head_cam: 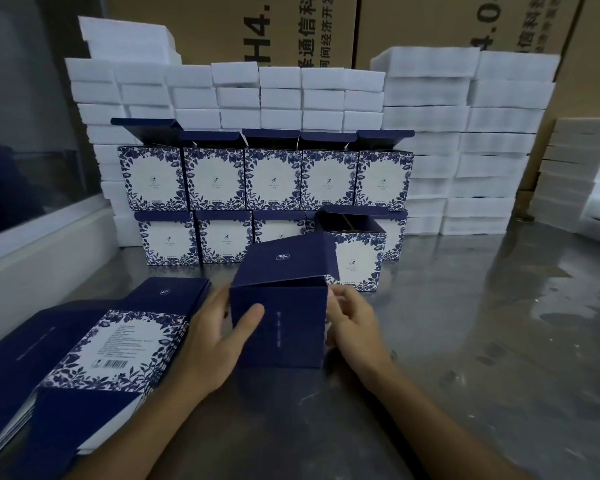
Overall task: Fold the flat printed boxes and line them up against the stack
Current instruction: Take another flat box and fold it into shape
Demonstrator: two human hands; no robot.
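A dark blue printed box point(284, 323) stands folded on the metal table, its lid flap raised. My left hand point(215, 334) grips its left side with the thumb across the front face. My right hand point(352, 320) holds its right side, fingers curled at the upper corner. A pile of flat printed boxes point(94, 355) lies at the left. Folded blue-and-white floral boxes point(267, 178) stand in two rows against the white stack, flaps open. One more folded box point(357, 258) stands just in front of the lower row.
Stacks of white foam blocks point(465, 140) form a wall behind the boxes, with more white foam blocks point(582, 174) at the right. Brown cartons point(413, 22) stand at the back. The steel table point(482, 323) stretches to the right. A window ledge point(42, 244) borders the left.
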